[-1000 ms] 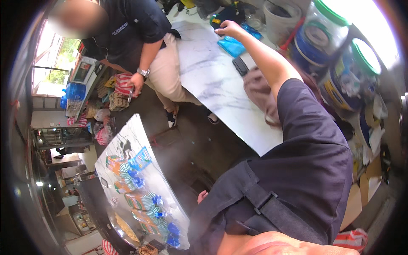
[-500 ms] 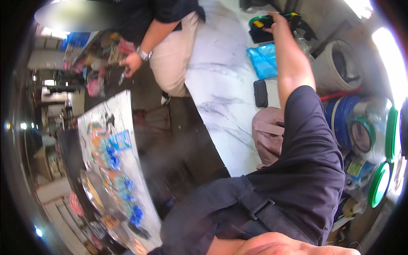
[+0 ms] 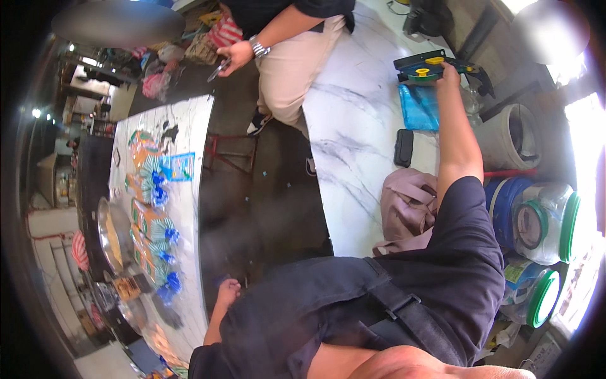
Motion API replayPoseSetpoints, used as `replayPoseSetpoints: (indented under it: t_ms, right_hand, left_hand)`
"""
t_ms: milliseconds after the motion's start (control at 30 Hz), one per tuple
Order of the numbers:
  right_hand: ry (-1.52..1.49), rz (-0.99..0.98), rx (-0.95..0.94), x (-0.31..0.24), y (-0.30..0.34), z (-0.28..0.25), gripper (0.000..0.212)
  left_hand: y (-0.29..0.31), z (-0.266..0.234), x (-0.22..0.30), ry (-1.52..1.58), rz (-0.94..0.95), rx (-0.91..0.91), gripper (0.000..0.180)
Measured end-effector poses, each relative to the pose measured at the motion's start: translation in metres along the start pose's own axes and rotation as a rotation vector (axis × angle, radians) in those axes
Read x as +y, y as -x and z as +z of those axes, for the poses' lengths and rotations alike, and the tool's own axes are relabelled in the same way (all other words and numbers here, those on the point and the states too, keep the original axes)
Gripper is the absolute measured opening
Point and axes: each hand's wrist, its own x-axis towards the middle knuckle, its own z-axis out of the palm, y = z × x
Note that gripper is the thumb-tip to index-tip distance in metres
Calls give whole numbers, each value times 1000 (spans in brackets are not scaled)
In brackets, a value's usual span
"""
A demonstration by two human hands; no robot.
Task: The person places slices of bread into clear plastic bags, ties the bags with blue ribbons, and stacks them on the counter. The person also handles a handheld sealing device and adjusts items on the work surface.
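Note:
At the far end of the marble-patterned table (image 3: 347,151), my right arm is stretched out. My right hand (image 3: 449,76) closes on the near edge of a black-and-green tool with yellow parts (image 3: 420,69); its exact kind does not show clearly. Just nearer than it lies a blue plastic packet (image 3: 418,107). A black oblong case or phone (image 3: 404,147) follows, then a crumpled mauve cloth (image 3: 410,208) beside my upper arm. Low on the left, my left hand (image 3: 228,290) hangs by the other table, its fingers curled and nothing visible in them.
Another person in beige trousers (image 3: 287,82) stands at the far side, a small dark object (image 3: 219,69) in hand. The left table (image 3: 189,126) carries several bread packs with blue ties (image 3: 158,196). Green-lidded jars (image 3: 543,221) and a white bucket (image 3: 511,136) line the right.
My right hand has shifted on the black-and-green tool, which now sits at a different angle. My left hand has come into sight. The other person's hand appears farther right as my view turns.

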Motion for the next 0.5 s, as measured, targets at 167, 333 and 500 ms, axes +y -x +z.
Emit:
replayPoseSetpoints:
  t_ms: [167,333,500]
  right_hand:
    - [2,11,-78,-11,42,9,18]
    - [56,110,-292,-17,100,1,25]
    - [49,286,-438,-3,170,-44,35]
  left_hand:
    - [20,22,-3,-48,59,-3,23]
    - [21,38,-61,9,165,31,29]
    - [27,55,-131,91,168,153,33]
